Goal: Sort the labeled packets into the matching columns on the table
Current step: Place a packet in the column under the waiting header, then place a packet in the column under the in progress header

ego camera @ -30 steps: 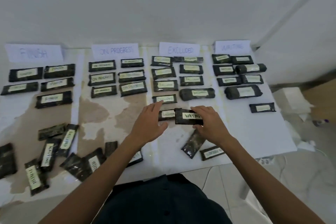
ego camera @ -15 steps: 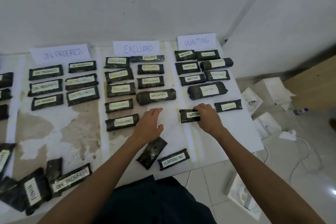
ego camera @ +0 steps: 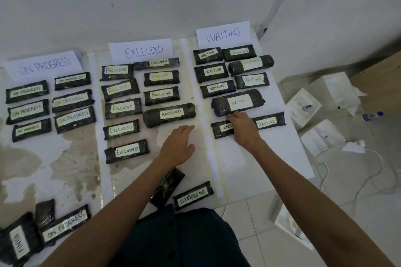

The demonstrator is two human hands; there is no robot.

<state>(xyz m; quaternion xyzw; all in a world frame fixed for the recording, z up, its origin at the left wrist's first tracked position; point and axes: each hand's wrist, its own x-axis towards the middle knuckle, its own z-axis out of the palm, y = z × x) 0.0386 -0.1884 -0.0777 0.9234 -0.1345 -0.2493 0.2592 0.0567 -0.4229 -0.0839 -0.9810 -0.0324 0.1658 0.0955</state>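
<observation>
Where the right hand is resting: the right hand (ego camera: 244, 131) is lying on top of the near WAITING packet (ego camera: 220, 131), covering its right half, in the column under the WAITING sign (ego camera: 223, 34).
Right-hand grasp: its fingers (ego camera: 231, 117) are stretching fairly straight across the packet, tips reaching the fat WAITING roll (ego camera: 238, 102) just behind. The thumb is hiding, so I cannot tell whether it is pinching the packet.
Packet position: it is lying flat on the white counter (ego camera: 260, 158), label up. Its right end is sitting under the hand, beside the neighbouring WAITING packet (ego camera: 270, 122).
Left hand: the left hand (ego camera: 176, 147) is spreading palm down over bare counter below the EXCLUDED sign (ego camera: 143, 51), its fingers straight, together and holding nothing.
Front edge: an upside-down ON PROGRESS packet (ego camera: 193, 195) is lying beside a blank-faced packet (ego camera: 168, 186), which is passing partly under the left forearm.
Lower left heap: a FINISH packet (ego camera: 20, 240) and a slanted ON PROGRESS packet (ego camera: 65, 225) are lying overlapped.
</observation>
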